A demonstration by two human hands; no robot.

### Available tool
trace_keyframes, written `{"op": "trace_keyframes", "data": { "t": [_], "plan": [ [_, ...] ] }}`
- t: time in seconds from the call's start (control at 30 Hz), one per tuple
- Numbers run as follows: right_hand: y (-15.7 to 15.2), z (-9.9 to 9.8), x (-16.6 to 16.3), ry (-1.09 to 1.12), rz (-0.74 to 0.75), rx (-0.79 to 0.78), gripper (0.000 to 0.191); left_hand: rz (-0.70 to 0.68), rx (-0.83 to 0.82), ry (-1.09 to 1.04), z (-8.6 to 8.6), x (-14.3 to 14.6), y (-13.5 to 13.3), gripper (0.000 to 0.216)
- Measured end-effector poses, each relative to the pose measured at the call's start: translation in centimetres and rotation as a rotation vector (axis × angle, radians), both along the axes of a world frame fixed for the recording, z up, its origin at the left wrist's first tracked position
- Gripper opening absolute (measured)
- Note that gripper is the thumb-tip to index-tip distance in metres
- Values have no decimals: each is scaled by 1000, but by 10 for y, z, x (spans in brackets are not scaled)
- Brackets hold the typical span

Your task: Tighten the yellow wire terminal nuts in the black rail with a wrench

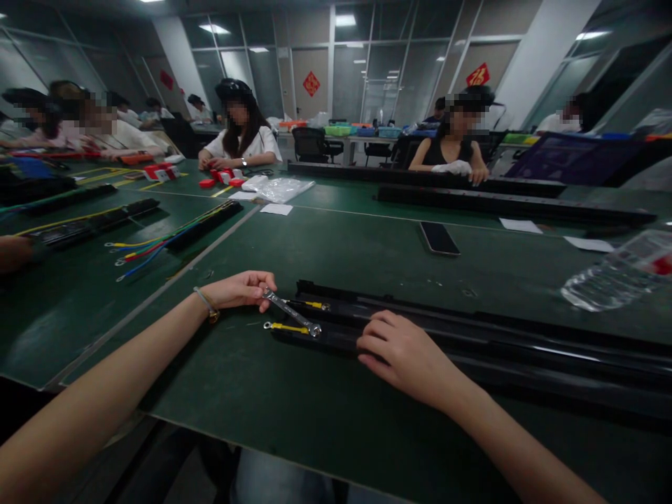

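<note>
My left hand (241, 288) pinches one end of a silver wrench (290, 310) between thumb and fingers. The wrench slants down to the right, its ring end over the near end of a long black channel-shaped bar (504, 344). From that bar's left end sticks a yellow cable lead (288, 327) with a metal ring terminal. A second yellow lead (309, 304) lies behind the wrench. Over the bar, right of the leads, my right hand (402, 350) rests palm down with loosely bent, parted fingers. I see nothing in it, though its underside is hidden.
A phone (439, 238) and a clear plastic bottle (614, 273) are on the green table (336, 245). Coloured leads (141, 250) with ring terminals extend from another black bar at left. Across the table, two co-workers sit near a plastic bag (283, 189) and more black bars (504, 203).
</note>
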State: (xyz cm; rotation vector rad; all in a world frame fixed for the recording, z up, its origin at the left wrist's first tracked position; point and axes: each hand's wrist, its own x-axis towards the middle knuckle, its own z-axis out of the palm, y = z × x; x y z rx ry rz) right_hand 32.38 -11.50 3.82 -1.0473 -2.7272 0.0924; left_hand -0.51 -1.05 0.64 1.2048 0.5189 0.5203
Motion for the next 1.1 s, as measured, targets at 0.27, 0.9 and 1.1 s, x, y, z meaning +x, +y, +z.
{"op": "trace_keyframes", "data": {
  "t": [0.27, 0.9, 1.1],
  "plan": [
    [-7, -13, -5, -25, -14, 290, 17, 1, -13, 0, -2, -2, 2, 23],
    [-22, -32, -6, 267, 301, 554, 15, -37, -24, 0, -2, -1, 5, 24],
    [-24, -30, -2, 282, 375, 535, 13, -90, -7, 21, -3, -2, 9, 26]
  ]
}}
